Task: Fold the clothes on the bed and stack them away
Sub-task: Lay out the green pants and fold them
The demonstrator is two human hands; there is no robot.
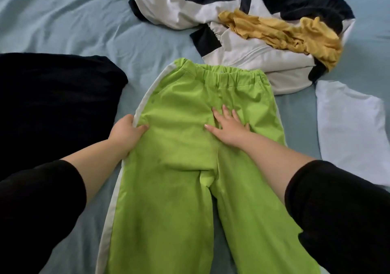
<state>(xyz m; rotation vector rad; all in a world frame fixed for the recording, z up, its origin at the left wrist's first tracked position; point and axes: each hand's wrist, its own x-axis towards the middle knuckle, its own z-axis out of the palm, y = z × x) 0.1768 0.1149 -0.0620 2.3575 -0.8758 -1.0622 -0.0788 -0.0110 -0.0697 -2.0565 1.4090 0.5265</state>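
DESK: Where are the green trousers [190, 147], and what lies around them?

PHOTOGRAPHER: They are spread flat in the middle of the blue-sheeted bed [73, 20], waistband [232, 75] farthest from the person, legs running toward the camera. A black garment [52, 105] lies heaped just beside their left side, a strip of sheet showing between it and the white side stripe [145, 100]. Beyond the waistband sprawls a crumpled white-and-navy jacket [242, 48], its lower edge touching the trousers at the right hip, with a bunched yellow garment [285, 31] lying on top of it. A pale white piece [350, 130] lies flat to the right, near the jacket and apart from the trousers.

DESK: And the hands?

PHOTOGRAPHER: The left hand [126, 132] pinches the trousers' left edge at the stripe, thumb on top, fingers tucked under the cloth. The right hand [228, 128] lies with fingers spread, palm pressed on the fabric below the waistband, near the centre seam.

DESK: What can't be made out?

PHOTOGRAPHER: Both legs run off the bottom edge, so the hems are out of view. The right sleeve [341, 210], black, covers the right leg's outer edge low in the frame. The black garment is cut off at the left and too dark to identify. The white piece runs off the right edge. Whether the jacket's edge lies over or under the waistband cannot be told.
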